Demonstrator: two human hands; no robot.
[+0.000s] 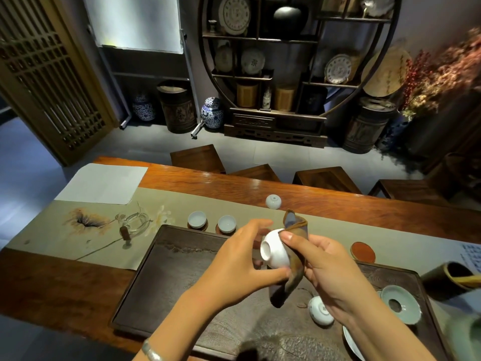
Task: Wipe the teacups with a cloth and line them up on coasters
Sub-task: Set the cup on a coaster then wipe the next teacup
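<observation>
Tea room w/ dark curio shelf and jars behind; long wooden table point(338, 201) w/ grey-green runner point(166, 204) and dark tea tray point(166, 280) up front. Held cup point(274, 250) sits mid-air above tray, tipped on its side, foot ring toward camera; plain white, glossy, no marks I can see. Left hand point(239, 267) grips it w/ curled fingers and thumb. Right hand point(330, 267) pinches brown cloth point(292, 256) against cup's wall, cloth hanging below.

Progress, judging by layout: approx halfway. Two cups point(197, 219) point(227, 223) upright on coasters, side by side just beyond tray's far edge. Empty red coaster point(362, 251) waits to the right. Still unplaced: upside-down cup point(273, 201) on runner, another one point(320, 310) overturned on tray near right wrist.
</observation>
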